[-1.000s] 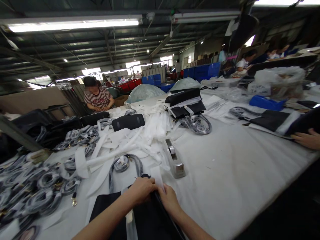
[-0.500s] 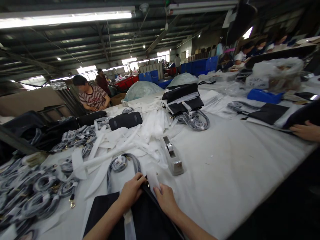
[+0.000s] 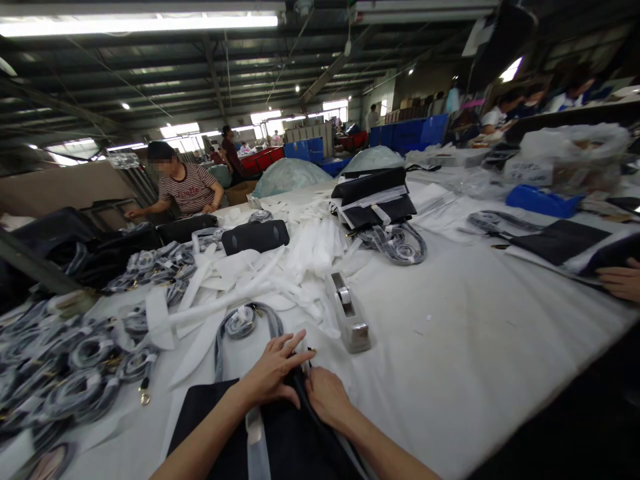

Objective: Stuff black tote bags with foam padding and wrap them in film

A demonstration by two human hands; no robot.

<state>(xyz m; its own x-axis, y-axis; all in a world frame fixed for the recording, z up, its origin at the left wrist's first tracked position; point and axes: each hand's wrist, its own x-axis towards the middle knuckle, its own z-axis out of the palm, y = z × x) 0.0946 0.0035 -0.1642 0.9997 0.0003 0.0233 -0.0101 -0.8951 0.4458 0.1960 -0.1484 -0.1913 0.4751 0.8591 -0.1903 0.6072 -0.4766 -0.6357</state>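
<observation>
A black bag lies on the white table right in front of me, with a white strip across it. My left hand rests on the bag's top edge, fingers stretched out. My right hand is closed in a pinch on the bag's top edge beside it. A wrapped grey strap lies coiled just beyond my hands. A grey tape dispenser stands a little to the right of them.
Piles of wrapped straps cover the left. White paper strips and black bags lie mid-table. A person in a striped shirt works at the far left. Another person's hand rests at the right edge.
My left hand's fingers have spread out flat over the bag's top. The white paper piece between my hands is no longer showing. The person in stripes has reached an arm leftwards.
</observation>
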